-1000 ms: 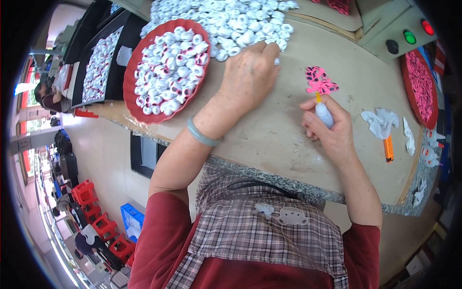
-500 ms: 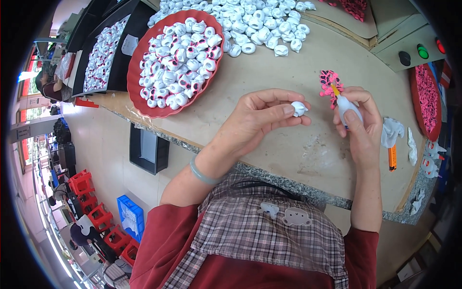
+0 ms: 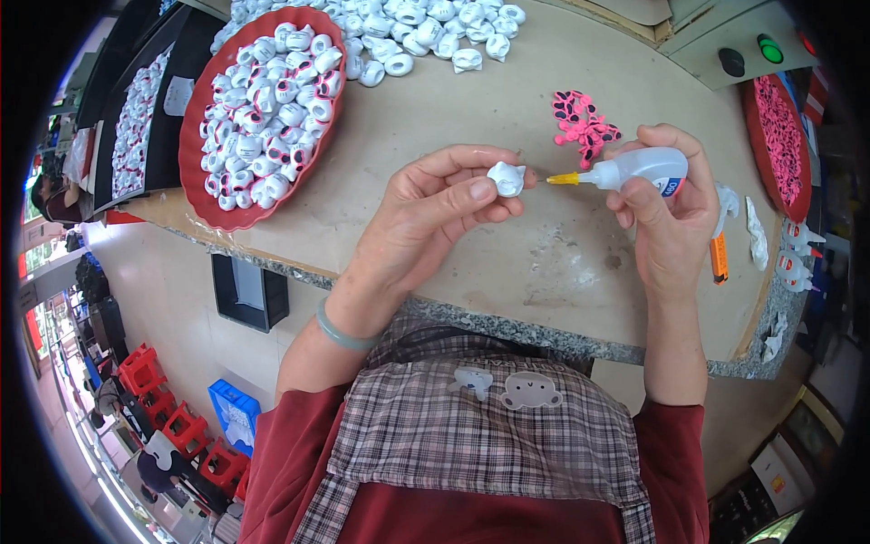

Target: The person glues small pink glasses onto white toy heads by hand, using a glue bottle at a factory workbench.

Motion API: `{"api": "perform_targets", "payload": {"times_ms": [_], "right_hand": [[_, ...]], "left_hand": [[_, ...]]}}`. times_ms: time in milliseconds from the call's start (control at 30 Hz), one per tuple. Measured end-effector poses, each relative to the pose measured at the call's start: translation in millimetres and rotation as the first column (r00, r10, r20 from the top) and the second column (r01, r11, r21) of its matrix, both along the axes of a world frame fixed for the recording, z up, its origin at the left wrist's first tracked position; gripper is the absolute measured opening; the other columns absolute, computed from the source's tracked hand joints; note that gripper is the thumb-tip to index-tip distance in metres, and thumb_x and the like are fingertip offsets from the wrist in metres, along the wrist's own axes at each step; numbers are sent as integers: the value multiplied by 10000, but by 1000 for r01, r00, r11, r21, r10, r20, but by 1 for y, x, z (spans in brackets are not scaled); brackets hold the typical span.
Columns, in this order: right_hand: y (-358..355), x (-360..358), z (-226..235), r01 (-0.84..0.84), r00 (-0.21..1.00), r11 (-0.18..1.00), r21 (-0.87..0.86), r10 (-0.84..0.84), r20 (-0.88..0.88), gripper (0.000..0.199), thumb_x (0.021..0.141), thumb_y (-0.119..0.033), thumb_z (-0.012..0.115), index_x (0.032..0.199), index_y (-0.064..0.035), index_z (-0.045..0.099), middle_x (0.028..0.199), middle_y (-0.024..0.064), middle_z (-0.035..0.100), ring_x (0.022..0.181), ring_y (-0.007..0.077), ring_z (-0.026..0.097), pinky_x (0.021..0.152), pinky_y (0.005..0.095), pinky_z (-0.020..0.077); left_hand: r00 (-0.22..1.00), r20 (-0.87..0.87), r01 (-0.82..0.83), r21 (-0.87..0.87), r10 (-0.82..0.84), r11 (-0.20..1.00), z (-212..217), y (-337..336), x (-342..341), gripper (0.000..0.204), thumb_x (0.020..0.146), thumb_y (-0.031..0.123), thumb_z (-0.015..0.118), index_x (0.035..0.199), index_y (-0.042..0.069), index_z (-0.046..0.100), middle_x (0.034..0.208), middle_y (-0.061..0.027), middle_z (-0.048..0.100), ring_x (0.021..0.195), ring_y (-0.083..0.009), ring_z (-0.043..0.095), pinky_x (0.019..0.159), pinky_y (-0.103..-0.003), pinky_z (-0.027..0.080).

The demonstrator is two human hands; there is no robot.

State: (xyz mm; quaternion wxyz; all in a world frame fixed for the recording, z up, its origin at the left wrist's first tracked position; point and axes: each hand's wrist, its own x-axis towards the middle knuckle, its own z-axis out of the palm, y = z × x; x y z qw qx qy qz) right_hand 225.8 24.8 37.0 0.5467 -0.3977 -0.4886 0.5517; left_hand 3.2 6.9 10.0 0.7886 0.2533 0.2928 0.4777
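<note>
Lying flat on the tan worktop (image 3: 507,299), just beyond the hands, a small pink bow-shaped cutout (image 3: 583,121) with dark spots; far left, a round red tray (image 3: 192,136) heaped with small white moulded pieces, and above it a loose pile of the same white pieces (image 3: 426,32); far right, a second red tray (image 3: 781,136) filled with pink bits, an orange cutter (image 3: 719,258) just beside it. Pinching one small white piece (image 3: 506,178) between thumb and fingertips, left hand (image 3: 426,213) raised over the middle of the worktop, wrist bent, fingers curled shut around it. Wrapped closed about a small clear glue bottle (image 3: 639,169), right hand (image 3: 666,213), yellow nozzle level and aimed left, tip just short of the white piece.
</note>
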Motion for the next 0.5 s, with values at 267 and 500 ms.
{"api": "perform_targets", "payload": {"times_ms": [267,500], "right_hand": [[-9,2,-5,0,976,965,262,-58,212,294,908,-132,587,1138,33,510,928,133,649,686,89,590,532,172,442],[-11,-1,-4,-37,946,935,352,-81,315,323,906,-150,594,1133,61,502,931,153,650,820,154,642,667,223,518]], "left_hand": [[1000,-26,9,37,-8,999,-5,0,3,355,876,47,585,1211,-41,507,1096,-222,604,943,-231,649,833,-281,549],[999,-45,18,50,-16,999,-7,-1,3,319,875,30,576,1186,-34,546,1113,-228,594,956,-246,643,843,-287,545]]}}
